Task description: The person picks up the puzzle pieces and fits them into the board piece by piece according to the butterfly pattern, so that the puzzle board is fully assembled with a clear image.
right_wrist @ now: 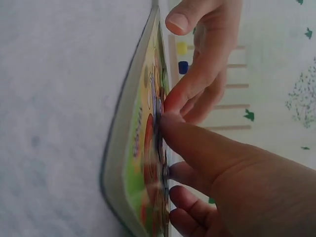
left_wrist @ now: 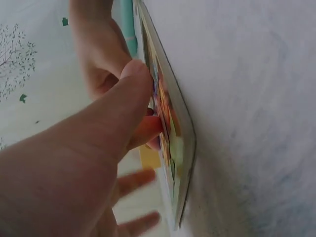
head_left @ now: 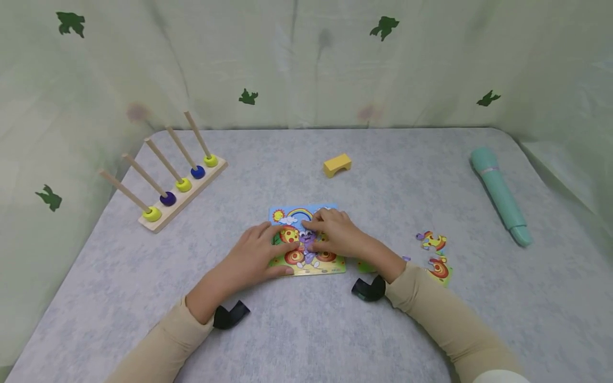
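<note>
A colourful jigsaw puzzle board (head_left: 317, 269) lies flat on the table, with a sun, a rainbow and a purple cartoon figure on it. My left hand (head_left: 256, 252) rests over its left side, index fingertip on the picture and thumb near the lower edge. From the right, my right hand (head_left: 337, 232) presses its thumb and fingertips onto the middle and upper part. In the right wrist view the right thumb (right_wrist: 197, 140) touches the board's surface close to the left index fingertip. Parts of the picture are hidden under both hands.
Loose jigsaw pieces (head_left: 434, 242) lie right of the board, some partly under the right forearm. At the back stands a yellow arched block (head_left: 337, 165). A wooden peg rack (head_left: 184, 199) with yellow and blue beads is at left, a teal microphone-shaped object (head_left: 501, 197) at right.
</note>
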Demonstrator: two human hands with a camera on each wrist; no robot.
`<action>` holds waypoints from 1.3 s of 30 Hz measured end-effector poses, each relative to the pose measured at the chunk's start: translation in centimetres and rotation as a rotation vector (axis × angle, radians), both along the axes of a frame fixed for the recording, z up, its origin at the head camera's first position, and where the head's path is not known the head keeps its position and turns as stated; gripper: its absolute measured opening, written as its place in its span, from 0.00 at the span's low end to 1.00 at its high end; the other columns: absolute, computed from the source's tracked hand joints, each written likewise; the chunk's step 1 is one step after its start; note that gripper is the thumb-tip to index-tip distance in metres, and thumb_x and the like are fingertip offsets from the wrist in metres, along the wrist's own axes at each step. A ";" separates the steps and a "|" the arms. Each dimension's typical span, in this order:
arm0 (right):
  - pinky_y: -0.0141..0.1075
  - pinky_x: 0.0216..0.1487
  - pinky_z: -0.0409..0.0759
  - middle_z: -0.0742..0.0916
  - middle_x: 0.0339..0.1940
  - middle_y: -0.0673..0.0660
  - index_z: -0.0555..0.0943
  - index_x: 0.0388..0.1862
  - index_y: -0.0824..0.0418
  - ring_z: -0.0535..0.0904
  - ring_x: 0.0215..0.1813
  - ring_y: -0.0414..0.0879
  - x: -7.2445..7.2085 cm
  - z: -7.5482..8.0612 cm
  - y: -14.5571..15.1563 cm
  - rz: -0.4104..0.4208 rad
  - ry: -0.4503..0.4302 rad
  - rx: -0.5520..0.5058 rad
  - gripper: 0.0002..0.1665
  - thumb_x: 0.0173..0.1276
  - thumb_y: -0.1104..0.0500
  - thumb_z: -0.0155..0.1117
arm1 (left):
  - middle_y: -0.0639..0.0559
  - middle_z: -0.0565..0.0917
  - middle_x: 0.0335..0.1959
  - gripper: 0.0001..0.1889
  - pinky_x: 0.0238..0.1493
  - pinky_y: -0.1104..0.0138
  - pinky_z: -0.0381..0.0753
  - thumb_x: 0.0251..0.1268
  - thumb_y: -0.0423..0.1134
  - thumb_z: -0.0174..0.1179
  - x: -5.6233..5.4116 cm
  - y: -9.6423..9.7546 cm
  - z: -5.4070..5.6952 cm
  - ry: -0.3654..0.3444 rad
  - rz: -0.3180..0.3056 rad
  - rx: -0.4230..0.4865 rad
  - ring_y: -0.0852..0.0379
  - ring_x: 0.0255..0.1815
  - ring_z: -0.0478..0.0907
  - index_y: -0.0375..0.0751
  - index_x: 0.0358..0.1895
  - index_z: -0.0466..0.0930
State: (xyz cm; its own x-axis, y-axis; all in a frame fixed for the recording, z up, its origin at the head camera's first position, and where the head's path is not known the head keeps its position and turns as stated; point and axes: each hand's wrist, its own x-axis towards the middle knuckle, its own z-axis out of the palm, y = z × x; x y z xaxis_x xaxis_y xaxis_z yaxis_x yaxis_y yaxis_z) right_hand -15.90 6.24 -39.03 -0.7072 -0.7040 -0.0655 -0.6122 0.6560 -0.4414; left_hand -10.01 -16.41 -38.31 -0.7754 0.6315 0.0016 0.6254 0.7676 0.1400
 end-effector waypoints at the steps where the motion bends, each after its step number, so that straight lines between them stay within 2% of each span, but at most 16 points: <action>1: 0.39 0.48 0.59 0.70 0.49 0.49 0.66 0.65 0.53 0.62 0.45 0.43 0.0 0.0 0.0 0.003 0.005 0.018 0.36 0.60 0.43 0.60 | 0.44 0.63 0.63 0.29 0.58 0.46 0.55 0.56 0.62 0.53 -0.1 0.0 0.0 -0.012 -0.014 0.009 0.39 0.63 0.55 0.57 0.60 0.71; 6: 0.43 0.54 0.56 0.68 0.55 0.51 0.62 0.68 0.51 0.61 0.54 0.46 0.1 0.0 0.4 0.027 -0.036 0.028 0.41 0.58 0.40 0.60 | 0.52 0.61 0.66 0.32 0.57 0.49 0.58 0.55 0.62 0.54 -0.5 -0.1 -0.1 -0.062 -0.075 0.035 0.47 0.66 0.54 0.51 0.61 0.69; 11: 0.48 0.60 0.55 0.65 0.62 0.54 0.58 0.69 0.50 0.58 0.62 0.50 0.4 0.7 1.3 0.005 -0.168 -0.085 0.43 0.58 0.42 0.62 | 0.52 0.61 0.66 0.33 0.57 0.50 0.58 0.54 0.63 0.53 -0.5 -0.2 -0.2 -0.061 -0.073 0.037 0.49 0.66 0.54 0.51 0.62 0.68; 14: 0.49 0.60 0.57 0.64 0.64 0.54 0.57 0.69 0.50 0.57 0.64 0.50 0.9 1.7 2.5 -0.018 -0.210 -0.174 0.44 0.57 0.45 0.64 | 0.52 0.61 0.66 0.33 0.57 0.51 0.57 0.54 0.64 0.54 -0.4 -0.2 -0.3 -0.064 -0.065 0.039 0.50 0.66 0.54 0.52 0.62 0.68; 20: 0.50 0.60 0.60 0.62 0.66 0.53 0.58 0.68 0.52 0.55 0.66 0.47 2.2 4.2 6.7 -0.071 -0.121 -0.342 0.45 0.54 0.48 0.67 | 0.53 0.60 0.67 0.33 0.58 0.50 0.56 0.54 0.64 0.54 -0.3 -0.2 -0.3 -0.087 -0.044 0.040 0.49 0.66 0.52 0.53 0.62 0.67; 25: 0.54 0.57 0.62 0.65 0.64 0.54 0.59 0.68 0.53 0.59 0.64 0.50 3.7 5.3 11.3 -0.172 0.036 -0.399 0.47 0.50 0.53 0.71 | 0.53 0.60 0.67 0.33 0.59 0.51 0.56 0.54 0.64 0.53 -0.3 -0.1 -0.4 -0.084 -0.040 0.041 0.49 0.67 0.52 0.53 0.62 0.67; 27: 0.55 0.56 0.63 0.66 0.63 0.55 0.60 0.67 0.54 0.60 0.63 0.51 4.2 5.2 13.1 -0.223 0.086 -0.406 0.48 0.48 0.57 0.73 | 0.53 0.60 0.67 0.33 0.59 0.51 0.56 0.54 0.64 0.53 -0.3 -0.2 -0.4 -0.080 -0.042 0.044 0.49 0.67 0.52 0.53 0.62 0.67; 30: 0.57 0.53 0.63 0.68 0.62 0.56 0.61 0.67 0.55 0.62 0.60 0.52 4.8 4.7 15.3 -0.302 0.115 -0.418 0.48 0.46 0.61 0.74 | 0.53 0.60 0.66 0.33 0.58 0.51 0.56 0.54 0.64 0.53 -0.4 -0.2 -0.5 -0.075 -0.046 0.051 0.50 0.66 0.52 0.53 0.62 0.67; 34: 0.58 0.50 0.63 0.69 0.60 0.59 0.62 0.66 0.57 0.62 0.57 0.54 5.3 3.6 17.3 -0.385 0.096 -0.427 0.47 0.48 0.62 0.73 | 0.53 0.61 0.66 0.33 0.58 0.51 0.56 0.53 0.64 0.54 -0.4 -0.2 -0.6 -0.058 -0.055 0.062 0.50 0.66 0.53 0.54 0.62 0.68; 39: 0.61 0.52 0.60 0.69 0.59 0.63 0.61 0.66 0.62 0.62 0.57 0.58 5.3 2.0 18.7 -0.439 0.052 -0.409 0.45 0.51 0.59 0.71 | 0.54 0.61 0.66 0.33 0.58 0.51 0.56 0.53 0.64 0.54 -0.5 -0.2 -0.8 -0.062 -0.054 0.059 0.51 0.66 0.53 0.54 0.62 0.67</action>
State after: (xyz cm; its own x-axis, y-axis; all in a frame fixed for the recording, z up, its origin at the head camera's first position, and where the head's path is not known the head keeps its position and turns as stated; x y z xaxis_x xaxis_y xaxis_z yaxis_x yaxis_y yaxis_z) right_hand -10.56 24.96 -37.00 -0.9327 -0.3059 0.1913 -0.3496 0.6354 -0.6885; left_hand -10.50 -16.65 -39.07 -0.7399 0.6727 -0.0073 0.6544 0.7223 0.2238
